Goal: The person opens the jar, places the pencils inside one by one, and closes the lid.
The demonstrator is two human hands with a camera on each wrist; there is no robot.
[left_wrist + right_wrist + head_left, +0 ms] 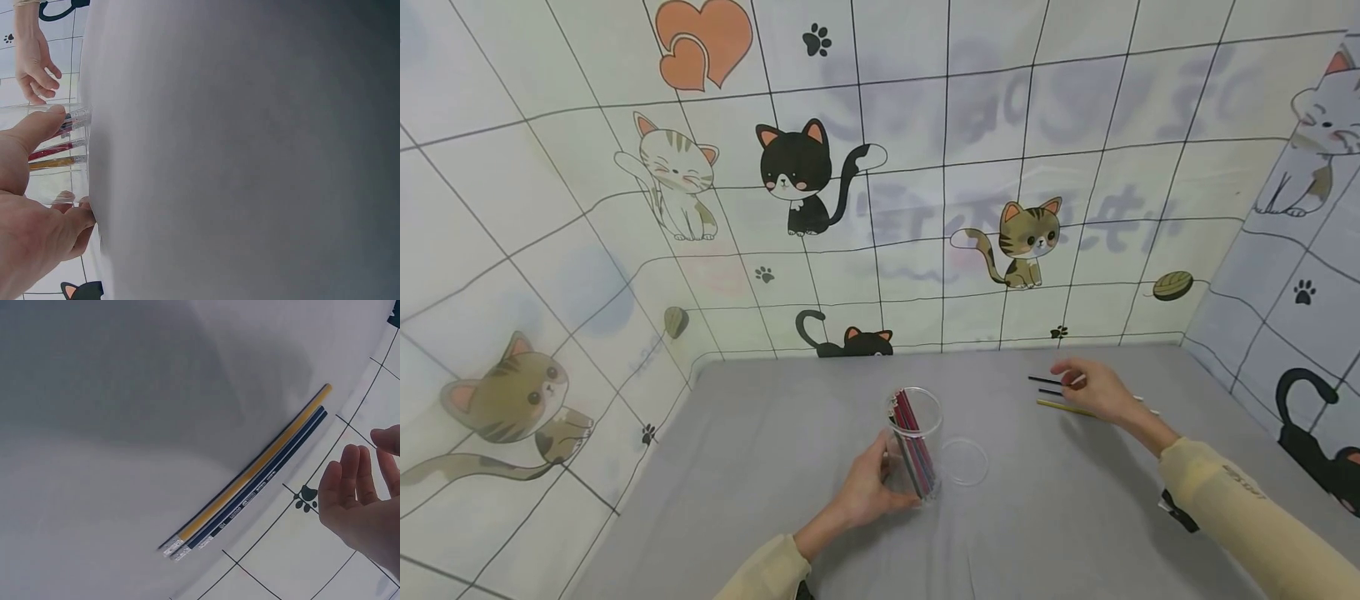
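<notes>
In the head view my left hand (pixel 867 493) holds a clear plastic cup (pixel 931 417) round its lower side. Several pencils (pixel 917 462) with coloured barrels lean inside it; their lower ends also show through the clear wall in the left wrist view. My right hand (pixel 1097 392) is over three pencils on the table, its fingers loosely bent with nothing between them. The right wrist view shows this group: a yellow pencil (pixel 256 467) beside two dark blue or black pencils (pixel 275 464), roughly parallel, with pale metal-like ends. The right hand (pixel 359 494) is apart from them there.
A clear round lid (pixel 965 462) lies flat on the grey table (pixel 775 433), just right of the cup. Behind and at the sides hangs a white cloth (pixel 910 167) printed with grid lines and cats. A small black object (pixel 1178 510) shows beneath the right sleeve.
</notes>
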